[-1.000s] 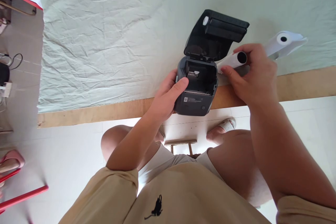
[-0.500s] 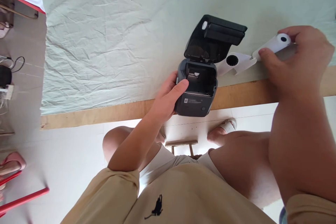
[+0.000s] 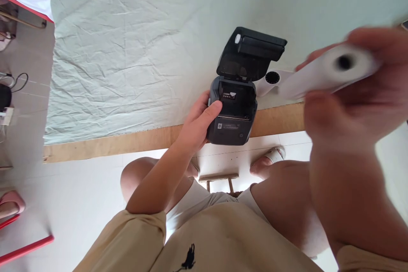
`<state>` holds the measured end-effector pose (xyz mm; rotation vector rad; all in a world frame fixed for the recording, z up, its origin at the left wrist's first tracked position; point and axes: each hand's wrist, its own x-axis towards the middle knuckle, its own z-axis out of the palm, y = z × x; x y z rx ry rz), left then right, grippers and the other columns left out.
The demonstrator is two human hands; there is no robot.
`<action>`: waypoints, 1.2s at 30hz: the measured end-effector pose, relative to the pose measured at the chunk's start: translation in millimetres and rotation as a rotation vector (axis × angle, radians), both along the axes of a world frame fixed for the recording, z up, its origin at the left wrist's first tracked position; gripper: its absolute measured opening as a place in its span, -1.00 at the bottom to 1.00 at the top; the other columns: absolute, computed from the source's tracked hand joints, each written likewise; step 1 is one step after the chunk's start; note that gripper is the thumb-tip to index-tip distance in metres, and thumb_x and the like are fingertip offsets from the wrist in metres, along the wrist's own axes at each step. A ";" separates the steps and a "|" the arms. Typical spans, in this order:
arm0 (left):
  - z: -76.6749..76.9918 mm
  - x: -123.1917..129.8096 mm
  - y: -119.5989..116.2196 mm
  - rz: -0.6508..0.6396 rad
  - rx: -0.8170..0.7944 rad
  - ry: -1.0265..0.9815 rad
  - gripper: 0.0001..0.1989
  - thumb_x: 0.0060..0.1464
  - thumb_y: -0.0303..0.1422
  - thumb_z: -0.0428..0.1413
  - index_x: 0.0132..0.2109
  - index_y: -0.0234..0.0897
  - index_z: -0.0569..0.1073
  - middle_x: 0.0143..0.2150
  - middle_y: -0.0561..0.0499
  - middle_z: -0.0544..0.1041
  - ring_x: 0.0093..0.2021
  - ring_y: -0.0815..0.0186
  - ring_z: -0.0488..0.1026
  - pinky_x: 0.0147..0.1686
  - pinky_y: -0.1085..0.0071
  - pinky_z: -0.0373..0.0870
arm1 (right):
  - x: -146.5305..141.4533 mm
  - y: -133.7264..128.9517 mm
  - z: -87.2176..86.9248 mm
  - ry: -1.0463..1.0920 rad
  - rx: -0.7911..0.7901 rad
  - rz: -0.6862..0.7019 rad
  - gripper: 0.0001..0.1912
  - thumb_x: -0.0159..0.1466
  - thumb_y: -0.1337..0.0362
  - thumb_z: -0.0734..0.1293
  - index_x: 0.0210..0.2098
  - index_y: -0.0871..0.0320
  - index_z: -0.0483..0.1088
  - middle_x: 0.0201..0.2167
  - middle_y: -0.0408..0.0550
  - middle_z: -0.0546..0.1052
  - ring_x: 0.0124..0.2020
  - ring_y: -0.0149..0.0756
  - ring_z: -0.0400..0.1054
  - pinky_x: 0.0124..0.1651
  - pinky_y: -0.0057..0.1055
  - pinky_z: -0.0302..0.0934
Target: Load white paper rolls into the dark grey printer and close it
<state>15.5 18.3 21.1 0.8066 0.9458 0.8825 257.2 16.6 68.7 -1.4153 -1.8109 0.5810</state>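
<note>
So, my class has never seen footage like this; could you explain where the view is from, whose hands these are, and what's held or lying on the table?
There is no robot here. A camera worn on a person's head looks forward and down, so you see their own arms and lap. The left hand holds a dark device, perhaps a small printer, with its lid open. The right hand grips a white roll, blurred in the picture. Another roll, with a dark core opening, lies between device and right hand on a pale, creased cloth. A wooden edge borders the cloth nearest the person.
</note>
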 end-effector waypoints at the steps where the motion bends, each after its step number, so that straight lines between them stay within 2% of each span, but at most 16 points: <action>1: 0.6 0.4 -0.3 0.003 0.006 0.005 -0.34 0.28 0.20 0.43 0.27 -0.11 0.57 0.05 -0.09 0.82 -0.10 0.05 0.84 -0.25 0.24 0.71 | -8.5 -2.8 0.3 0.004 -0.011 0.007 -0.50 0.49 -0.01 0.58 0.33 -0.15 0.47 0.13 0.12 0.75 0.27 0.24 0.64 0.09 0.16 0.69; 4: 0.6 0.7 -1.6 0.010 0.045 0.005 -0.35 0.30 0.21 0.41 0.28 -0.10 0.58 0.10 -0.09 0.82 0.01 0.01 0.84 -0.18 0.23 0.72 | -28.0 -6.7 -8.0 0.014 -0.020 0.030 -0.55 0.48 0.07 0.58 0.28 -0.13 0.49 0.15 0.13 0.76 0.27 0.26 0.64 0.14 0.23 0.66; 7: -1.8 -0.8 -2.4 -0.011 0.065 0.012 -0.36 0.31 0.19 0.41 0.29 -0.09 0.59 0.12 -0.08 0.81 0.00 0.05 0.82 -0.18 0.25 0.72 | -35.6 -7.0 -21.6 -0.012 0.118 0.040 -0.74 0.48 0.28 0.50 0.12 -0.10 0.52 0.10 0.08 0.80 0.10 0.18 0.71 0.14 0.23 0.62; 9: -3.4 -2.3 -2.4 -0.027 0.057 0.026 -0.36 0.31 0.20 0.40 0.30 -0.08 0.59 0.11 -0.06 0.81 -0.06 0.10 0.80 -0.22 0.29 0.71 | -35.6 -6.5 -28.8 -0.051 0.270 0.043 -0.76 0.45 0.39 0.46 0.02 -0.08 0.53 0.01 0.00 0.83 -0.03 0.11 0.74 0.04 0.13 0.62; 12: -4.3 -4.1 -1.9 -0.047 0.038 0.038 -0.35 0.30 0.18 0.41 0.30 -0.10 0.59 0.08 -0.05 0.79 -0.08 0.14 0.78 -0.23 0.33 0.67 | -33.3 -4.9 -34.6 -0.104 0.435 0.035 -0.70 0.41 0.48 0.46 -0.01 -0.08 0.56 -0.11 -0.13 0.83 -0.13 -0.02 0.75 -0.12 -0.07 0.58; 16: -3.6 -4.2 -1.4 -0.062 0.058 0.020 -0.35 0.30 0.14 0.43 0.32 -0.13 0.59 0.17 -0.07 0.79 0.08 0.10 0.77 -0.03 0.30 0.72 | -32.6 -2.7 -34.7 -0.076 0.568 -0.004 -0.69 0.40 0.50 0.48 -0.02 -0.07 0.56 -0.18 -0.19 0.81 -0.21 -0.11 0.73 -0.18 -0.16 0.53; 18: -3.1 -3.7 -1.2 -0.061 0.058 0.014 -0.36 0.30 0.12 0.44 0.31 -0.14 0.60 0.19 -0.08 0.79 0.11 0.09 0.77 0.00 0.29 0.72 | -33.3 -3.2 -32.9 -0.073 0.579 0.000 -0.68 0.40 0.51 0.48 -0.02 -0.07 0.55 -0.17 -0.18 0.82 -0.19 -0.10 0.74 -0.16 -0.13 0.52; 21: -1.9 -2.9 -1.2 -0.054 0.056 0.009 -0.39 0.28 0.11 0.45 0.28 -0.14 0.62 0.17 -0.07 0.80 0.06 0.11 0.76 -0.06 0.30 0.70 | -34.0 -4.7 -31.6 -0.125 0.521 -0.001 -0.68 0.46 0.54 0.43 -0.01 -0.07 0.56 -0.12 -0.14 0.83 -0.13 -0.06 0.75 -0.10 -0.08 0.50; 24: -0.5 -2.4 -1.6 -0.054 0.059 0.005 -0.39 0.29 0.16 0.44 0.24 -0.13 0.64 0.08 -0.05 0.80 -0.02 0.15 0.75 -0.13 0.33 0.67 | -33.6 -3.6 -34.8 -0.160 0.527 -0.017 -0.73 0.46 0.48 0.46 0.00 -0.04 0.57 -0.17 -0.10 0.81 -0.21 -0.04 0.72 -0.15 -0.07 0.46; 26: 0.3 -2.1 -2.2 -0.047 0.057 0.013 -0.40 0.29 0.18 0.44 0.22 -0.13 0.65 0.00 -0.03 0.78 -0.10 0.20 0.73 -0.20 0.36 0.63 | -33.2 -1.7 -37.9 -0.158 0.545 -0.013 -0.78 0.43 0.43 0.50 -0.04 -0.03 0.56 -0.16 -0.10 0.82 -0.22 -0.04 0.73 -0.16 -0.07 0.46; 28: 0.9 -1.7 -2.6 -0.030 0.053 0.018 -0.40 0.29 0.17 0.44 0.21 -0.14 0.66 -0.03 -0.02 0.77 -0.15 0.23 0.71 -0.23 0.37 0.62 | -33.8 -0.9 -39.2 -0.142 0.554 0.000 -0.79 0.44 0.46 0.47 -0.11 -0.03 0.56 -0.09 -0.11 0.85 -0.15 -0.05 0.77 -0.11 -0.06 0.49; 30: 1.1 -0.8 -2.6 -0.024 0.051 0.013 -0.41 0.28 0.17 0.45 0.22 -0.13 0.66 -0.01 -0.02 0.77 -0.15 0.23 0.71 -0.22 0.37 0.63 | -35.9 -2.6 -37.9 -0.153 0.545 -0.007 -0.73 0.46 0.52 0.43 -0.17 -0.04 0.56 -0.07 -0.15 0.85 -0.07 -0.07 0.78 -0.06 -0.06 0.48; 32: 0.7 0.1 -1.9 -0.017 0.047 0.018 -0.39 0.27 0.18 0.45 0.21 -0.12 0.65 -0.01 -0.03 0.77 -0.13 0.20 0.71 -0.22 0.35 0.63 | -39.8 -6.7 -35.4 -0.181 0.545 -0.030 -0.69 0.46 0.54 0.41 -0.21 -0.05 0.57 -0.13 -0.18 0.84 -0.09 -0.09 0.76 -0.10 -0.07 0.43; 34: -0.7 0.3 -1.0 -0.006 0.059 0.027 -0.35 0.25 0.23 0.43 0.21 -0.14 0.64 0.01 -0.05 0.77 -0.09 0.15 0.73 -0.20 0.31 0.64 | -44.9 -11.9 -34.1 -0.197 0.541 -0.043 -0.70 0.47 0.52 0.42 -0.24 -0.06 0.57 -0.22 -0.20 0.81 -0.12 -0.11 0.74 -0.12 -0.07 0.40; 36: -3.4 -1.1 -0.6 0.005 0.112 0.024 -0.30 0.25 0.23 0.43 0.28 -0.15 0.61 0.12 -0.09 0.77 0.01 0.10 0.74 -0.10 0.25 0.68 | -49.9 -16.3 -35.3 -0.179 0.543 0.001 -0.73 0.50 0.46 0.43 -0.27 -0.04 0.55 -0.27 -0.21 0.79 -0.14 -0.13 0.72 -0.10 -0.09 0.41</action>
